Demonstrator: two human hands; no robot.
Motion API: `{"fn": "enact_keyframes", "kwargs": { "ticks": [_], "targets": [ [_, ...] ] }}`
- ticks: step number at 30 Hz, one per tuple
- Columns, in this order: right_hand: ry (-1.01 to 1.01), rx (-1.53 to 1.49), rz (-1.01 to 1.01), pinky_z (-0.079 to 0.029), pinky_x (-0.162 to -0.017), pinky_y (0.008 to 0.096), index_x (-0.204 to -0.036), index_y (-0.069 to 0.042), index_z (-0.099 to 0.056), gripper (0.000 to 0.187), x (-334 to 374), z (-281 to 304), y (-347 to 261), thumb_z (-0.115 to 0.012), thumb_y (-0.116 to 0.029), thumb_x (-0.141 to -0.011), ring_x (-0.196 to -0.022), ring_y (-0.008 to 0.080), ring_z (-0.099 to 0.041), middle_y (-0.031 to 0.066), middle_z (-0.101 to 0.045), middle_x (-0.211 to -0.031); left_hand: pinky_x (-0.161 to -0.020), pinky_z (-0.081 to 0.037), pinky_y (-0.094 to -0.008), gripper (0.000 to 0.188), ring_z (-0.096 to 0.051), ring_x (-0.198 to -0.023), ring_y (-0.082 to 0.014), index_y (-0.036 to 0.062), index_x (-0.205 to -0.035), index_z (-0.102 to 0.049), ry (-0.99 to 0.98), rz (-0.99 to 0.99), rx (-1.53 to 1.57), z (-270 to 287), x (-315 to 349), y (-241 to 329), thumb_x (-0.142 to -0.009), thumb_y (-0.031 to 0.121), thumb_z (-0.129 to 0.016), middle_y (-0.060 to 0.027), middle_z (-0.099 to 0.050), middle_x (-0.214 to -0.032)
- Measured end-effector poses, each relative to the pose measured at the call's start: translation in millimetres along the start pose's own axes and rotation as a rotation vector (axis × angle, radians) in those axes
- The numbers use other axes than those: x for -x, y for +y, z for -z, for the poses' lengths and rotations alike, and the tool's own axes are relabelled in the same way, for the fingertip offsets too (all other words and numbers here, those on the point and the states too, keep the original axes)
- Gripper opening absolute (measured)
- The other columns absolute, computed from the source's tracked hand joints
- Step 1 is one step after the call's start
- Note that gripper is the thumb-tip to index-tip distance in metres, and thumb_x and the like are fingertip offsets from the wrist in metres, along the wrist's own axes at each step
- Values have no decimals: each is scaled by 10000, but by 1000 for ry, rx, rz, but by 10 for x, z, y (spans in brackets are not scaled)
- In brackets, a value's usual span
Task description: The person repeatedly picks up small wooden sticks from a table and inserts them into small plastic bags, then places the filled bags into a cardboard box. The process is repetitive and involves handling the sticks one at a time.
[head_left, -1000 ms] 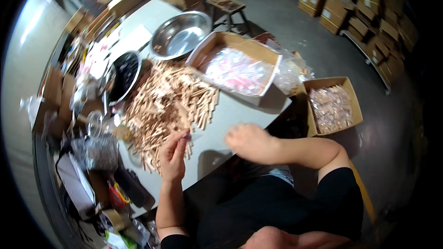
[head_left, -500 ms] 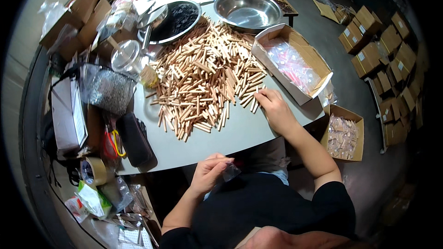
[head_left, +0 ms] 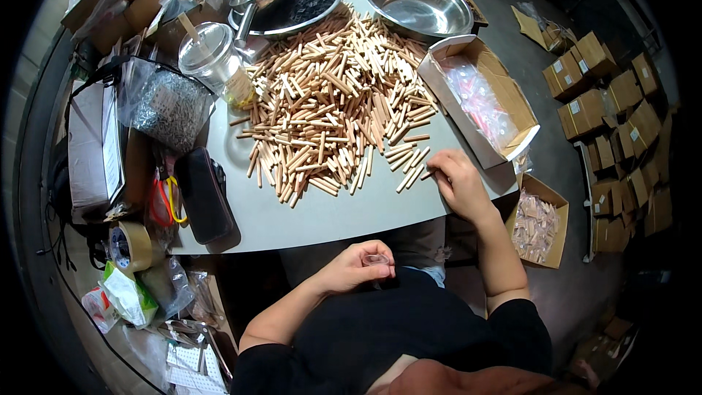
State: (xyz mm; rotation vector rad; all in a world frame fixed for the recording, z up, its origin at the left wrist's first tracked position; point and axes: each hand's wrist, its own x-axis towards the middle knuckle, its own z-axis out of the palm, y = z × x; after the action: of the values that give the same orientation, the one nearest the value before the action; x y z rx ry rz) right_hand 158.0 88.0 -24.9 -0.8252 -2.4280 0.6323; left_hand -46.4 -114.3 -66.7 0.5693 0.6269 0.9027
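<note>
A big heap of short wooden dowels [head_left: 329, 102] lies on the pale table, with a few loose ones at its right front edge. My right hand [head_left: 461, 184] rests at the table's front right, its fingers drawn together on a wooden dowel [head_left: 427, 174] beside those loose pieces. The fingertips partly hide how many it grips. Just off the front edge, close to my body, my left hand [head_left: 362, 267] pinches a small clear plastic bag [head_left: 376, 259] between thumb and fingers.
An open carton of small clear bags [head_left: 475, 95] stands right of the heap. Behind are a steel basin [head_left: 418, 4] and another with black material [head_left: 296, 1]. A black case [head_left: 203, 194] and scissors [head_left: 170, 199] lie left. A box of filled bags [head_left: 537, 227] sits lower right.
My right hand has drawn toward me from the heap, and several dowels now lie apart at its edge. My left hand has shifted right, the bag now upright in its fingers. The view has tilted.
</note>
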Motion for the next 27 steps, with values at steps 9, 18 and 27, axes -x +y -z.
{"fn": "enact_keyframes", "kwargs": {
  "ticks": [9,18,27],
  "targets": [
    [-76,-41,65,-506,-821,397,-967,-1,-635,159,-33,-26,-122,-685,17,-817,-943,343,-597,144,-571,-1018,-709,-368,-202,219,-404,-761,-26,73,-1046,-497,-86,10,-50,10,-292,-239,-950,154,-676,68,-444,-833],
    [-76,11,173,-494,-831,378,-1004,-29,-639,208,-103,-75,-232,-706,-12,-807,-923,324,-578,136,-550,-1028,-773,-423,-220,185,-508,-870,-64,81,-945,-523,-95,16,-15,36,-491,-290,-958,201,-663,-45,-625,-1062],
    [-159,-131,-63,-493,-871,371,-1079,-1,-622,286,-138,123,20,-699,-40,-807,-1012,305,-578,146,-525,-1085,-684,-379,-189,196,-459,-768,-40,115,-889,-548,-46,131,181,-28,-559,-235,-925,232,-701,35,-583,-923]
  ]
}}
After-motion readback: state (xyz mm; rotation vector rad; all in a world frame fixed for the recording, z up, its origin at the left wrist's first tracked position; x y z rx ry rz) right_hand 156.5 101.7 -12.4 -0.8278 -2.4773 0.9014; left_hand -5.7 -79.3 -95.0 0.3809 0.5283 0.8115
